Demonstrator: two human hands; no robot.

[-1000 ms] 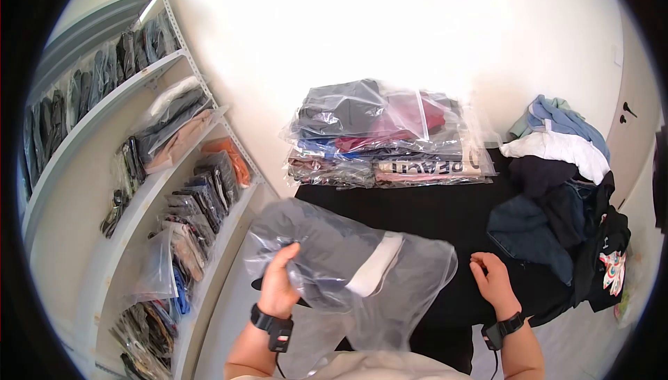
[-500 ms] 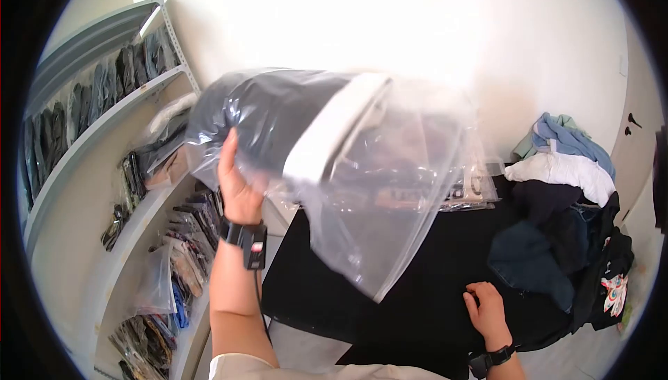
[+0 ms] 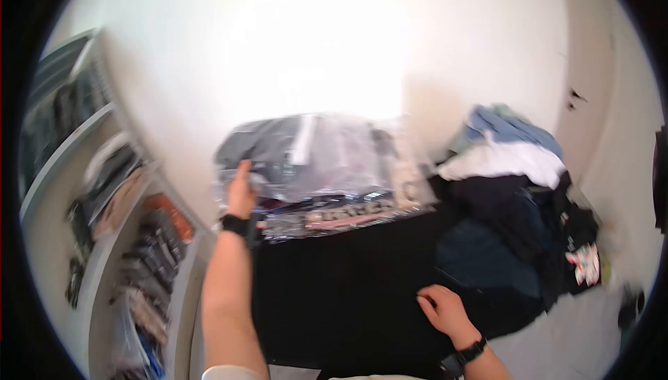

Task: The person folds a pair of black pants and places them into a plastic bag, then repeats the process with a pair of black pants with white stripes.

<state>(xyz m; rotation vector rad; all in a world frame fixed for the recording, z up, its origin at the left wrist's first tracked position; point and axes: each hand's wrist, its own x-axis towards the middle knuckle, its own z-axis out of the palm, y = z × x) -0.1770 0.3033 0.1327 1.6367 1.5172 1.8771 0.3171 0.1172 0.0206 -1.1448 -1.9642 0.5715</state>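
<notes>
A clear plastic bag with a folded dark garment [image 3: 268, 145] and a white strip lies on top of a pile of bagged clothes [image 3: 348, 214] at the back of the black table. My left hand [image 3: 241, 192] grips the bag near its left end; motion blurs the fingers somewhat. Low over the front right of the black tabletop [image 3: 334, 289] is my right hand [image 3: 447, 312]. Its fingers are loosely bent, with a gap between thumb and forefinger, and they hold nothing. Dark blue cloth [image 3: 487, 258] lies just beyond this hand.
Heaped clothes, including a white piece [image 3: 504, 161] and a blue one [image 3: 518, 130], cover the table's right side. A shelf unit [image 3: 104, 269] packed with bagged garments stands at left. Behind the table rises a white wall [image 3: 313, 46], with a door handle [image 3: 576, 98] farther right.
My left hand has lowered the bagged dark garment from the air onto the pile. My view has swung right. The right hand stays near the table's front with its fingers loosely bent.
</notes>
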